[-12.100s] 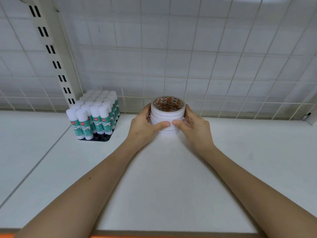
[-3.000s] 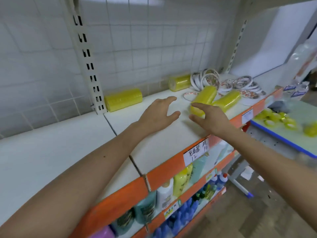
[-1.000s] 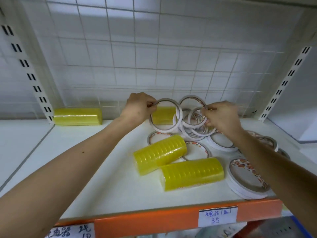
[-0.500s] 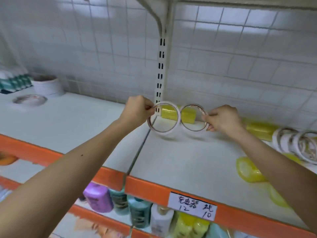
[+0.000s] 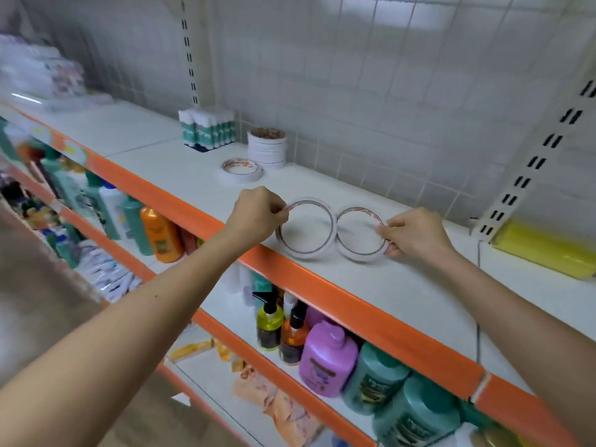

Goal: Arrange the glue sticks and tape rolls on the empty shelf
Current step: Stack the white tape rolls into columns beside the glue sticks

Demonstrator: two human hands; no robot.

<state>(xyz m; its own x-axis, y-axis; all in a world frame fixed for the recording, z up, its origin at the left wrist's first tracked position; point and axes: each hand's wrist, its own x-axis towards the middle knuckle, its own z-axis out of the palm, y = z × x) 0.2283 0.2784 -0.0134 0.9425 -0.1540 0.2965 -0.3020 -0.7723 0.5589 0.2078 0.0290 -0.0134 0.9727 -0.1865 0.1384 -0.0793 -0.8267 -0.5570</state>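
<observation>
The person stands at a white shelf (image 5: 403, 285) with an orange front lip (image 5: 338, 304), both arms stretched out over it. The left hand (image 5: 258, 211) is curled and pinches the left roll (image 5: 304, 253) at its outer rim, finger and thumb closed on the thin band. The right hand (image 5: 414, 235) pinches the right roll (image 5: 358, 257) the same way, at its far right edge. Both rolls are thin white tape rings, held on edge so you look straight through them to the shelf. They sit side by side between the hands, their rims just about meeting in the middle, low over the front part of the shelf. Whether their lower edges touch the board I cannot tell.

Further back and to the left, against the tiled wall, stands a block of glue sticks (image 5: 208, 130), upright, white caps up. Just beside it to the right is a stack (image 5: 267, 146) of tape rolls lying flat one on another. In front of that stack lies one flat roll (image 5: 245, 178), on its own.

To the right, past a slotted upright (image 5: 529, 162), a yellow pack (image 5: 545, 250) lies on the next shelf board. On the shelf below stand bottles, among them a purple bottle (image 5: 327, 359)
</observation>
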